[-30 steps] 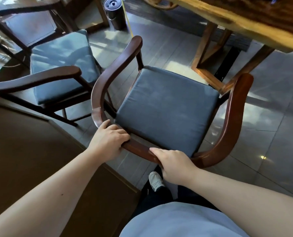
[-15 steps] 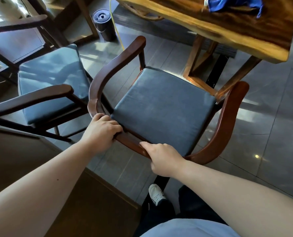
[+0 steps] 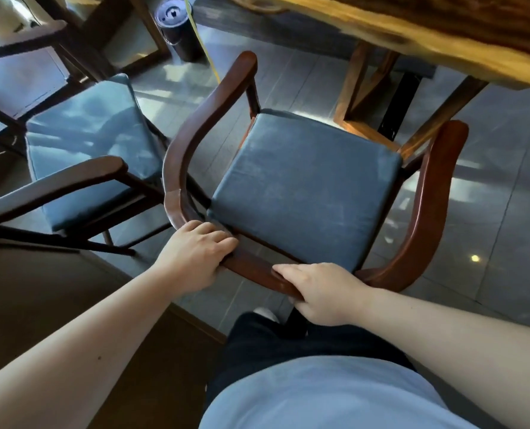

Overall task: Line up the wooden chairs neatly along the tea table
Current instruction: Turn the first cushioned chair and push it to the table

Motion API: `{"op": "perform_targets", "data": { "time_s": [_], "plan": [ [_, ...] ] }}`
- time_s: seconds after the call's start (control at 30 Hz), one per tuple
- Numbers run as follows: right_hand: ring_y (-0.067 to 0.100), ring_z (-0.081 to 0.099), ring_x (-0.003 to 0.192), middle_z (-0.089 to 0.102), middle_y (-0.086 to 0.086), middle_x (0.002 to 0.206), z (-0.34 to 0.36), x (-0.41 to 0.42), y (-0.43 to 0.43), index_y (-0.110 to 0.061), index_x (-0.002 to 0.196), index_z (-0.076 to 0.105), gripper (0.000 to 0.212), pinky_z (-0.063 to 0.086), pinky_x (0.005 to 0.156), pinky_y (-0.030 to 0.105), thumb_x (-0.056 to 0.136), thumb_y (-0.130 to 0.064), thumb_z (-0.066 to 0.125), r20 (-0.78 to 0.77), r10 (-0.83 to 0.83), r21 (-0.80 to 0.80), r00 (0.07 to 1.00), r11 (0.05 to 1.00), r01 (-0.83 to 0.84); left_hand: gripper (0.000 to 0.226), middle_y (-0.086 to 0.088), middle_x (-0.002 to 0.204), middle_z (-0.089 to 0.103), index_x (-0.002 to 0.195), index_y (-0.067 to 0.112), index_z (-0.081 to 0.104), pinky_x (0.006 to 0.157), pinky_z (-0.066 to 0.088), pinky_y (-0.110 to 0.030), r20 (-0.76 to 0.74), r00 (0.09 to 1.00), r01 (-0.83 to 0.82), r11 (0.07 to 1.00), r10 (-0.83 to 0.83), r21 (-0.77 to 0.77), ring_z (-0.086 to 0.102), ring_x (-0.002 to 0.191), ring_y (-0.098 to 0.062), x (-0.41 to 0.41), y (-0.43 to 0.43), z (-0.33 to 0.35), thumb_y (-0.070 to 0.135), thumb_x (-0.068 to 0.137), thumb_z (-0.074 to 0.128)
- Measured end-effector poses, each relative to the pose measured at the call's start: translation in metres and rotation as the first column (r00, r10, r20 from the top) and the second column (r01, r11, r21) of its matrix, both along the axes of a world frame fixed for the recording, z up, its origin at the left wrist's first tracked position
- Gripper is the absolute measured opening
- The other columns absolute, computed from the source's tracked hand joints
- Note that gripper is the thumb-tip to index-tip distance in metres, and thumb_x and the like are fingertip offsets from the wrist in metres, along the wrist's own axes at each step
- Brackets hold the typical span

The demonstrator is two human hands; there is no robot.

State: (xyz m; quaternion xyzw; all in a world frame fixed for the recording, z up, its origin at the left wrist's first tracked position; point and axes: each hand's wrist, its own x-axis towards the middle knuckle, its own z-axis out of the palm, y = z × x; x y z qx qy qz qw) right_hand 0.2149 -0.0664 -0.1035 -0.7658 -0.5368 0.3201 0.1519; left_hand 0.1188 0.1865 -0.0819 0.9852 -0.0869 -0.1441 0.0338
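A wooden armchair point(image 3: 434, 196) with a curved reddish backrest and a blue-grey seat cushion faces the tea table point(image 3: 427, 35), a thick live-edge slab at the top right. My left hand point(image 3: 195, 258) grips the curved back rail at its left bend. My right hand point(image 3: 322, 292) grips the same rail near its middle. The chair's front edge sits close to the table's wooden leg frame point(image 3: 362, 88). A second, darker wooden chair point(image 3: 71, 178) with the same cushion stands to the left, its armrest almost touching the first chair's left arm.
A dark cylindrical bin point(image 3: 177, 29) stands on the grey tiled floor beyond the chairs, beside a thin yellow cord point(image 3: 204, 48). A dark brown surface point(image 3: 40, 289) fills the lower left. My legs and one shoe point(image 3: 266, 314) are right behind the chair.
The chair in my hands has shifted toward the table, its front edge now nearer the leg frame. Both hands keep their grip on the back rail. My body has come up behind it.
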Motion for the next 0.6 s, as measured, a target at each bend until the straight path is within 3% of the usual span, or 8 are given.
{"op": "perform_targets", "data": {
  "time_s": [0.2,0.3,0.47,0.6],
  "plan": [
    [0.022,0.051,0.121,0.051,-0.004,0.141,-0.002,-0.009,-0.006,-0.027,0.141,0.038,0.058,0.044,0.096,0.038,0.086,-0.033,0.055,-0.078,-0.206,-0.044,0.976,0.978,0.203,0.053,-0.001,0.107,0.07,0.113,0.019,0.065,0.083,0.052,-0.041,0.033,0.988,0.154,0.986,-0.152,-0.06,0.063,0.1,-0.025,0.012,0.043,0.003,0.023,0.062,0.081],
    [0.02,0.058,0.11,0.062,-0.008,0.126,-0.002,-0.019,-0.007,-0.03,0.13,0.052,0.054,0.05,0.085,0.038,0.077,-0.036,0.057,-0.016,-0.333,-0.006,0.943,0.943,0.333,0.036,0.001,0.103,0.072,0.106,0.02,0.068,0.084,0.052,-0.041,0.061,0.979,0.202,0.969,-0.195,-0.141,0.066,0.096,-0.024,0.023,0.063,-0.003,0.03,0.071,0.065],
    [0.022,0.069,0.082,0.073,-0.007,0.1,0.0,-0.039,0.0,-0.025,0.107,0.069,0.045,0.056,0.064,0.034,0.063,-0.031,0.071,0.171,-0.484,0.061,0.858,0.875,0.481,0.017,0.009,0.08,0.069,0.086,0.024,0.068,0.055,0.05,-0.027,0.024,0.905,0.422,0.89,-0.425,-0.175,0.065,0.072,-0.016,0.041,0.079,-0.012,0.032,0.075,0.058],
    [0.026,0.07,0.082,0.075,-0.003,0.096,-0.001,-0.036,0.011,-0.024,0.102,0.071,0.042,0.058,0.06,0.041,0.061,-0.029,0.071,0.211,-0.528,0.116,0.823,0.849,0.515,0.015,0.007,0.075,0.067,0.084,0.022,0.065,0.049,0.05,-0.032,0.023,0.89,0.452,0.876,-0.455,-0.168,0.064,0.068,-0.02,0.052,0.094,-0.019,0.033,0.078,0.058]
  ]
}}
